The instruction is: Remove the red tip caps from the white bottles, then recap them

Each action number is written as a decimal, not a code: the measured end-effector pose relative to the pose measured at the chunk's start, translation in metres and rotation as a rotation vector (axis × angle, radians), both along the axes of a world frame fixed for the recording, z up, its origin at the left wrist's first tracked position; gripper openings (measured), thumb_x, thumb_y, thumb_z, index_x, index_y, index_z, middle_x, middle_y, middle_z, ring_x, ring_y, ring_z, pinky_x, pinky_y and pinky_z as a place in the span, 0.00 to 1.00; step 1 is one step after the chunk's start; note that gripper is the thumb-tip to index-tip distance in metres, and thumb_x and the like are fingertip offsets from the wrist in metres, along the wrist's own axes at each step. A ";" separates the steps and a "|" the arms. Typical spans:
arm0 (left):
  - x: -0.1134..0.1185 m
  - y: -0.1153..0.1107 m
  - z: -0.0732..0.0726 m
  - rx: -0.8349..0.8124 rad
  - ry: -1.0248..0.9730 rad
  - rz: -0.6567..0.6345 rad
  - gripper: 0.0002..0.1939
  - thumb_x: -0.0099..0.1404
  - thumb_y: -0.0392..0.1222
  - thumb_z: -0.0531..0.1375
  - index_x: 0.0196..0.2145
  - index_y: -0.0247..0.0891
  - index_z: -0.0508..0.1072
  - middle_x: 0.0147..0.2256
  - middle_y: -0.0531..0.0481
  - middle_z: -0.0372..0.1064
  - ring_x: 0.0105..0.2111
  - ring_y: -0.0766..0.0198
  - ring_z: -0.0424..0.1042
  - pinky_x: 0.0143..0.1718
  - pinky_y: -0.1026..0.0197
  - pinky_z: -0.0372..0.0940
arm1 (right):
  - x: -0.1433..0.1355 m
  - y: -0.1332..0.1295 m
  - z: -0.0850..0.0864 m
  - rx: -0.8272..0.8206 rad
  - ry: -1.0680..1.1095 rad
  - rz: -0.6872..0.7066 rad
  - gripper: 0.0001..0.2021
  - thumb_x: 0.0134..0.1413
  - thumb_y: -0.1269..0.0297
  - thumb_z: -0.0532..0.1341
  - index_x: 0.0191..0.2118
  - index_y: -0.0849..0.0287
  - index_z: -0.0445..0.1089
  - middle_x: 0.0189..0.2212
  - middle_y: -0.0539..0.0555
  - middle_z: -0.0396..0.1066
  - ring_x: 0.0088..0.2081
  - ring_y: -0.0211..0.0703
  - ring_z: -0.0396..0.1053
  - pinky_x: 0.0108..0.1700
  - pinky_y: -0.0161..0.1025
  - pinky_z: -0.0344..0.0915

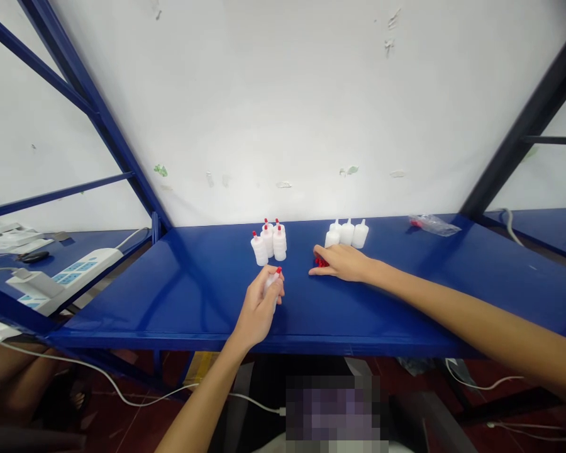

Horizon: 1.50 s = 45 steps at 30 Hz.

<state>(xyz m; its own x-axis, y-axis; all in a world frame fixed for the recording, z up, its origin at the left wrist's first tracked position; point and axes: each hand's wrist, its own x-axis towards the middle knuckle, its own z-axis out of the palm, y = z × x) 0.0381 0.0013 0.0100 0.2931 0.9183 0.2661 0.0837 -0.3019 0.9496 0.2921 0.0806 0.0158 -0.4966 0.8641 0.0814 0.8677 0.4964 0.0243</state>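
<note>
My left hand (259,299) is closed around a white squeeze bottle (270,281) with a red tip cap, held tilted above the front half of the blue table. Fingers cover most of the bottle's body. Farther back on the table stand several white bottles with red caps (279,244), grouped together. My right hand (343,262) reaches over a small pile of red caps (321,261), thumb and fingers apart around it; the hand hides part of the pile. Just behind that hand are several white bottles with bare nozzles (346,233).
A clear plastic bag with something red inside (434,224) lies at the back right of the blue table (188,289). Blue metal frames rise at both sides, before a white wall. On the left, a white power strip (85,270) and cables lie on another surface. Someone's legs show at lower left.
</note>
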 end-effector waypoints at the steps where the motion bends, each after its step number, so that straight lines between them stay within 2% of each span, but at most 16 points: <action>1: 0.000 0.000 -0.001 0.003 -0.001 -0.006 0.12 0.72 0.51 0.52 0.38 0.39 0.64 0.29 0.55 0.62 0.28 0.69 0.62 0.31 0.65 0.58 | -0.001 0.002 -0.001 0.006 0.001 0.007 0.31 0.60 0.33 0.46 0.45 0.60 0.63 0.28 0.57 0.72 0.26 0.47 0.67 0.25 0.37 0.49; 10: -0.001 0.000 0.000 -0.009 -0.012 -0.036 0.11 0.72 0.50 0.52 0.39 0.39 0.64 0.30 0.55 0.62 0.28 0.69 0.62 0.33 0.66 0.60 | -0.022 0.006 0.002 -0.003 0.024 0.062 0.25 0.63 0.39 0.50 0.41 0.59 0.65 0.28 0.57 0.72 0.27 0.46 0.68 0.26 0.37 0.48; 16: -0.001 -0.001 -0.001 -0.030 -0.018 -0.044 0.10 0.72 0.48 0.52 0.42 0.40 0.64 0.30 0.54 0.63 0.28 0.69 0.63 0.32 0.66 0.60 | -0.028 0.002 0.003 0.010 0.009 0.021 0.26 0.64 0.40 0.48 0.43 0.60 0.65 0.29 0.58 0.73 0.27 0.46 0.69 0.27 0.37 0.49; 21: -0.002 0.000 -0.003 -0.077 -0.046 -0.071 0.10 0.71 0.48 0.52 0.43 0.39 0.63 0.30 0.54 0.63 0.28 0.67 0.63 0.31 0.65 0.59 | -0.018 -0.004 0.013 0.045 0.112 -0.022 0.23 0.68 0.46 0.44 0.46 0.60 0.65 0.29 0.58 0.73 0.29 0.47 0.69 0.30 0.38 0.52; 24: -0.004 0.003 -0.003 -0.097 -0.043 -0.115 0.11 0.70 0.48 0.52 0.40 0.38 0.64 0.29 0.53 0.64 0.28 0.67 0.63 0.30 0.65 0.57 | -0.004 -0.011 0.021 0.056 0.192 -0.017 0.20 0.69 0.55 0.43 0.41 0.60 0.67 0.29 0.58 0.73 0.30 0.45 0.67 0.33 0.38 0.53; 27: -0.005 0.005 -0.002 -0.125 -0.059 -0.151 0.12 0.69 0.49 0.53 0.39 0.37 0.65 0.29 0.53 0.63 0.27 0.67 0.62 0.29 0.65 0.56 | 0.011 -0.021 0.024 0.011 0.212 -0.014 0.15 0.65 0.62 0.48 0.33 0.60 0.68 0.30 0.58 0.72 0.29 0.43 0.66 0.33 0.38 0.54; 29: -0.006 0.006 -0.001 -0.122 -0.051 -0.151 0.12 0.69 0.49 0.53 0.38 0.37 0.65 0.28 0.53 0.62 0.27 0.67 0.62 0.29 0.65 0.56 | 0.019 -0.026 0.023 -0.046 0.176 -0.040 0.09 0.59 0.65 0.53 0.31 0.60 0.68 0.29 0.56 0.72 0.29 0.42 0.66 0.31 0.38 0.54; 32: -0.004 0.004 0.000 -0.073 0.017 -0.129 0.12 0.69 0.49 0.52 0.38 0.37 0.66 0.28 0.54 0.62 0.27 0.67 0.61 0.29 0.65 0.56 | 0.021 -0.031 0.020 -0.129 0.121 -0.080 0.04 0.54 0.67 0.56 0.31 0.58 0.67 0.27 0.54 0.72 0.27 0.42 0.66 0.28 0.37 0.52; 38: -0.002 -0.003 0.005 0.057 0.230 -0.053 0.14 0.71 0.52 0.51 0.39 0.38 0.66 0.27 0.55 0.61 0.27 0.68 0.60 0.29 0.65 0.55 | 0.011 -0.021 0.016 -0.170 0.171 -0.049 0.05 0.57 0.65 0.55 0.33 0.58 0.67 0.27 0.53 0.72 0.27 0.40 0.66 0.27 0.36 0.52; 43: -0.003 -0.003 0.006 0.216 0.498 0.032 0.12 0.71 0.51 0.53 0.41 0.40 0.68 0.28 0.56 0.63 0.26 0.66 0.60 0.29 0.65 0.54 | 0.003 -0.030 0.019 -0.076 0.254 -0.063 0.09 0.60 0.61 0.55 0.33 0.59 0.67 0.25 0.53 0.69 0.26 0.40 0.63 0.29 0.37 0.52; 45: -0.003 -0.002 0.005 0.282 0.579 0.028 0.12 0.70 0.51 0.53 0.41 0.40 0.68 0.30 0.55 0.67 0.28 0.65 0.63 0.31 0.64 0.55 | -0.006 -0.045 0.022 -0.041 0.357 0.028 0.15 0.64 0.55 0.53 0.31 0.59 0.66 0.28 0.53 0.69 0.29 0.41 0.63 0.34 0.38 0.55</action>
<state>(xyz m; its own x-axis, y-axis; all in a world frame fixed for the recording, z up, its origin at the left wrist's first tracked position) 0.0354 -0.0004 0.0154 0.4386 0.8457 0.3041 0.5702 -0.5234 0.6332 0.2860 0.0356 0.0379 -0.4665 0.8567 0.2199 0.8039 0.5144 -0.2986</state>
